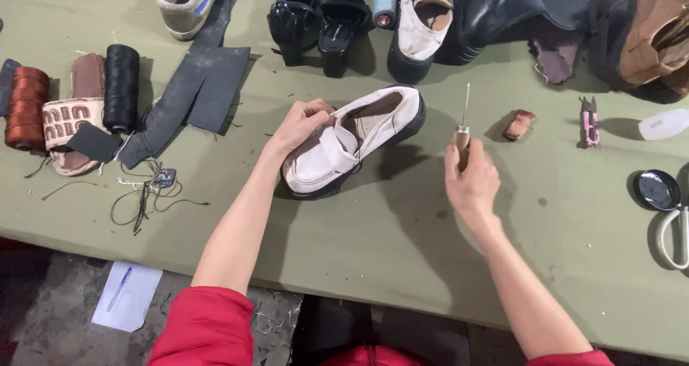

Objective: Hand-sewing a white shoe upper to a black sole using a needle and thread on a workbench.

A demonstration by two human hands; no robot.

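Head view looks straight down on two bare forearms reaching out from red sleeves. Left hand (pixel 301 125) is bent at the wrist, its grip clamped on the upper edge of a cream-white loafer (pixel 352 140), fingers curled over the vamp near the tongue. Right hand (pixel 470 183) is held upright, fist shut around the wooden handle of an awl (pixel 463 125) whose thin metal point sticks up, away from the person.

Everything rests on an olive-green tabletop (pixel 402 251); beneath its near edge a grey floor shows, with a sheet of paper lying on it. Spools of rust and black thread (pixel 122 86) sit at far left beside a patterned sandal, dark leather scraps and a tangle of thread. Black heeled sandals (pixel 316 25), a sneaker, boots and other shoes line the far edge. Small pink snips (pixel 590 122) and scissors (pixel 671 230) lie to the right.

The loafer lies tilted on its side at mid-table, black sole turned away, toe toward the person; the awl stands just right of its heel, not touching.
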